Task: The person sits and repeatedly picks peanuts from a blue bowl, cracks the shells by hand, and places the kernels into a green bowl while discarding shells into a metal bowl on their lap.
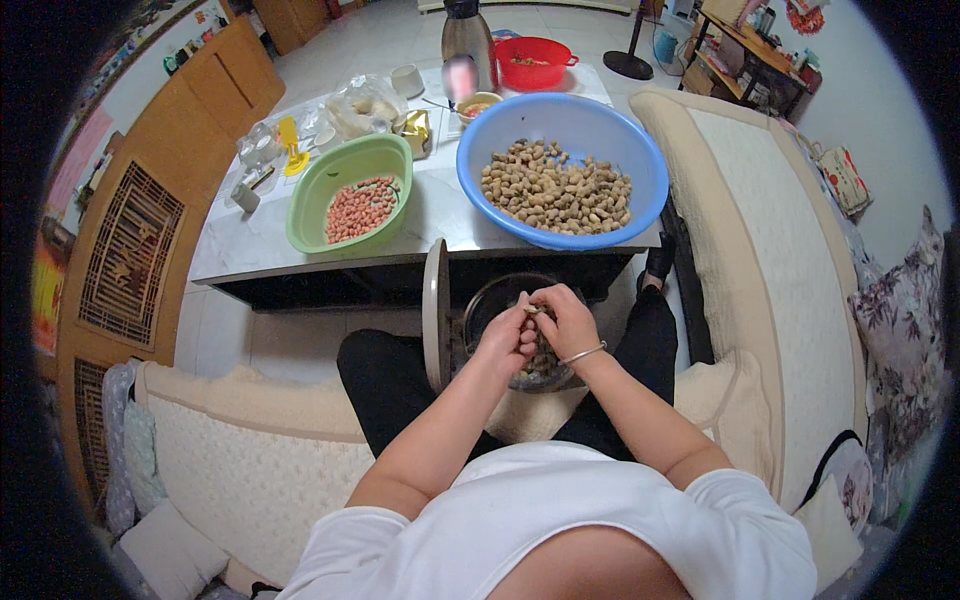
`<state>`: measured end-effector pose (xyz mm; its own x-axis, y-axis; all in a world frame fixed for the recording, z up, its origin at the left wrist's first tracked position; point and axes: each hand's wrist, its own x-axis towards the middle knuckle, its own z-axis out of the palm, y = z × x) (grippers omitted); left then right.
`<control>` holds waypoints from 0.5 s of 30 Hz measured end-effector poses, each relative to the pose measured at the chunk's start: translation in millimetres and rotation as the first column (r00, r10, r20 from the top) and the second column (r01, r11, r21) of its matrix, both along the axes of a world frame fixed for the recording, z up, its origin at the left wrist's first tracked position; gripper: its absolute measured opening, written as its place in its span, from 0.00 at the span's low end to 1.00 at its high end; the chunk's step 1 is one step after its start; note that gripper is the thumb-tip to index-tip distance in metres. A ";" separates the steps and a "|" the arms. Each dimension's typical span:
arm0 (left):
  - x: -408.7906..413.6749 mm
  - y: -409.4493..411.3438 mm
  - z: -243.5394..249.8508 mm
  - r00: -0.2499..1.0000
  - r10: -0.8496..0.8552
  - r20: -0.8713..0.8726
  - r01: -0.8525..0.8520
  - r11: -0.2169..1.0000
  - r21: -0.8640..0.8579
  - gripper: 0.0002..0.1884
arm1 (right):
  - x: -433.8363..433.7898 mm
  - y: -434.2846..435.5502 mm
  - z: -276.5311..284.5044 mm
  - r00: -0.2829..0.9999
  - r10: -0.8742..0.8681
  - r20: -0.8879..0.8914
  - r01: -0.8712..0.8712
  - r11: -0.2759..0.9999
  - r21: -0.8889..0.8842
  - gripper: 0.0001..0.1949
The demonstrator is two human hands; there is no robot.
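Observation:
My left hand [511, 335] and my right hand [564, 322] meet above an open bin [474, 300] between my knees. Their fingertips pinch a small pale peanut shell [532, 309]. The left fingers are curled, so whether more lies inside them is hidden. Bits of shell lie in the bin, partly covered by my hands. The bin's round lid [435, 315] stands upright at its left. On the table ahead, a green plastic basin [304, 217] holds shelled red peanuts [360, 210], and a large blue plastic basin [652, 180] to its right holds unshelled peanuts [559, 187].
The marble-patterned table [247, 251] also bears a steel thermos [469, 41], a red colander [534, 75], a small bowl [480, 97], a white cup [407, 80], plastic bags [364, 105] and a yellow stand [291, 146]. A padded sofa [262, 465] surrounds me behind and at right.

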<state>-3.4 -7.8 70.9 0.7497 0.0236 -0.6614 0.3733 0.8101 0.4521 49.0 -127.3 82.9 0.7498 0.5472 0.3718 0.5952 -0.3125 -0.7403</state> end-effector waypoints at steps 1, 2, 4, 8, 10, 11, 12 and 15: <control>-0.2 -1.2 4.3 0.999 -0.005 -0.049 0.006 0.999 0.033 0.17 | 1.2 0.4 -2.2 0.999 -0.010 -0.046 0.010 1.000 0.000 0.08; -0.4 -0.4 2.3 1.000 0.000 -0.031 0.000 1.000 0.016 0.16 | 5.0 0.1 -5.1 1.000 -0.007 -0.028 0.007 1.000 0.016 0.08; -2.9 1.6 -3.8 1.000 0.011 0.003 -0.011 1.000 -0.021 0.16 | 10.8 -1.4 -2.0 0.999 -0.030 -0.043 0.025 0.993 -0.113 0.09; -4.4 10.3 -7.1 0.995 0.099 -0.002 -0.099 0.994 -0.036 0.18 | 23.8 -7.1 30.1 0.996 0.070 0.057 -0.051 0.957 -0.285 0.09; -4.7 12.7 -13.9 0.994 0.112 0.018 -0.110 0.989 -0.096 0.17 | 37.8 -0.8 55.8 0.988 0.119 0.097 -0.098 0.974 -0.203 0.09; -6.1 14.0 -17.1 0.992 0.122 0.025 -0.118 0.985 -0.127 0.16 | 49.3 6.1 74.5 0.989 0.121 0.084 -0.099 0.969 -0.228 0.09; -4.7 11.6 -16.8 0.993 0.114 0.002 -0.113 0.985 -0.133 0.16 | 66.3 12.5 86.2 0.990 0.056 0.127 -0.019 0.960 -0.278 0.09; -2.7 9.4 -21.8 0.998 0.067 0.010 -0.066 0.991 -0.115 0.15 | 133.2 43.5 100.4 0.984 0.016 0.178 0.054 0.922 -0.383 0.09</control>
<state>-6.1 1.6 49.2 0.7581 -0.0015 -0.6522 0.3111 0.8798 0.3595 182.2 -83.8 183.3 0.7041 0.6604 0.2610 0.6948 -0.5649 -0.4451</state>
